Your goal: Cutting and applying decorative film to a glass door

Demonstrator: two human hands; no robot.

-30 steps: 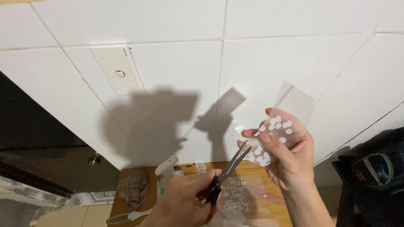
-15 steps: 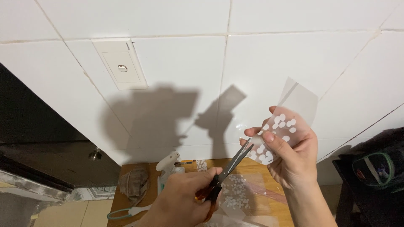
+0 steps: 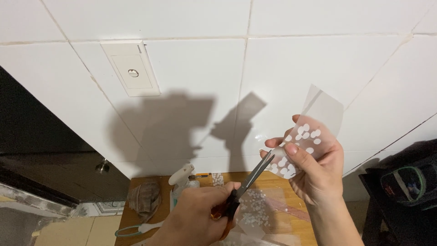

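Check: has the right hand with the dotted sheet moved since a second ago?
Cannot tell. The right hand holding the dotted sheet keeps about the same place against the wall tile seam; small shifts match the camera's own movement.

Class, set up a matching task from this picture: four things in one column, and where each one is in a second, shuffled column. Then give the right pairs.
Things:
1. scissors
2. clear dotted sheet
3. white wall plate
4. crumpled brown cloth

Places:
A. set into the tiled wall, upper left
B. held up in the right hand
C. gripped in the left hand, blades at the sheet's edge
D. lying on the left end of the wooden table

Pairs: 1-C, 2-B, 3-A, 4-D
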